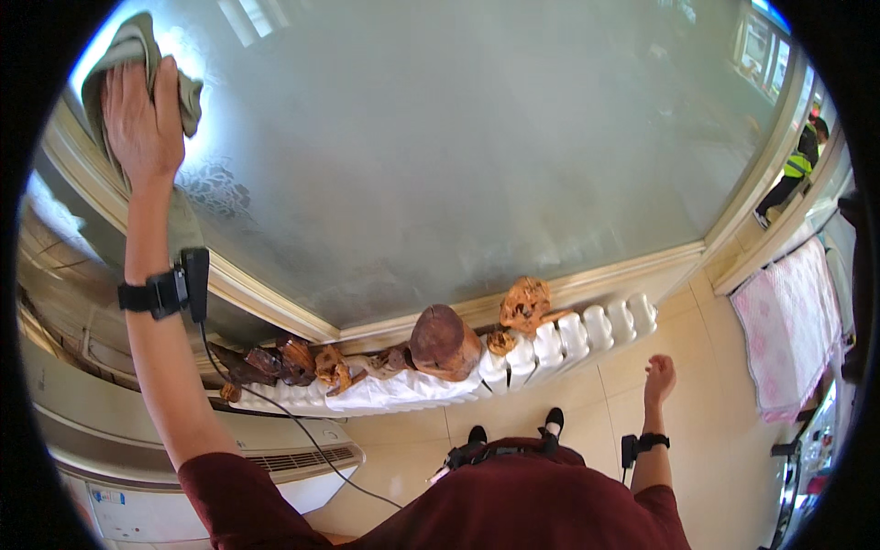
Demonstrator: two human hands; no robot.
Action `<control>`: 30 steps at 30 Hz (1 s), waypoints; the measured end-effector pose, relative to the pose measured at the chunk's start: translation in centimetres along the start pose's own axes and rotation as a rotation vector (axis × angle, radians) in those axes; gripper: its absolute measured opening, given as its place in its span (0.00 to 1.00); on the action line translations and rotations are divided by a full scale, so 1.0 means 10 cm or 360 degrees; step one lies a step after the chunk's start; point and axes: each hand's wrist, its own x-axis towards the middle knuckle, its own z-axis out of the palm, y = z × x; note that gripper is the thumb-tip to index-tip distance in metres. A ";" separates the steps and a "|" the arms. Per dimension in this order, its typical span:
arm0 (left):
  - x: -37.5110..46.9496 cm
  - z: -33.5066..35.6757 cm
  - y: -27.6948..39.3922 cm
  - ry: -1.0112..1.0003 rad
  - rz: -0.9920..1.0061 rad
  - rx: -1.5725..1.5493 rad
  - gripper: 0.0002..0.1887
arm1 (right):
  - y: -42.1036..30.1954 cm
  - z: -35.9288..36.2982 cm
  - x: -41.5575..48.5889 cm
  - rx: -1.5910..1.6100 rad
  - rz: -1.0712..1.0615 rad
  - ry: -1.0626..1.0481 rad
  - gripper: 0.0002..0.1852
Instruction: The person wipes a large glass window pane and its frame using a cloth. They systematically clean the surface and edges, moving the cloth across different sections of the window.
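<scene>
My left hand (142, 124) presses a folded grey-green cloth (130, 41) against the upper left of a large frosted glass pane (467, 151), near its pale frame. The cloth shows beyond the fingers and beside the thumb. My right hand (661, 379) hangs low at my right side, away from the glass, its fingers loosely curled; I see nothing in it. Below the pane, a white radiator (598, 326) bears a white cloth (405, 390), a dark wooden block (443, 342), an orange-brown wood piece (526, 304) and several gnarled pieces of wood (295, 361).
A white air conditioner (309, 457) stands at the lower left. A cable runs from my left wrist strap across it. At the right is a surface under a pink and white quilted cover (784, 330). A person in a yellow vest (797, 165) is beyond the doorway at the upper right.
</scene>
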 end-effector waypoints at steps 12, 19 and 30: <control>-2.11 -0.36 0.60 -0.0981 0.0158 0.0098 0.28 | -0.60 0.56 -0.17 -0.0454 -0.0092 -0.0247 0.07; -2.70 -0.46 0.67 -0.1196 0.0613 -0.0146 0.16 | -0.90 0.83 -0.07 -0.0657 -0.0238 -0.0023 0.08; -3.65 -0.27 1.28 -0.1476 0.1106 -0.0865 0.22 | -0.98 1.47 0.08 -0.1064 -0.0334 0.0246 0.09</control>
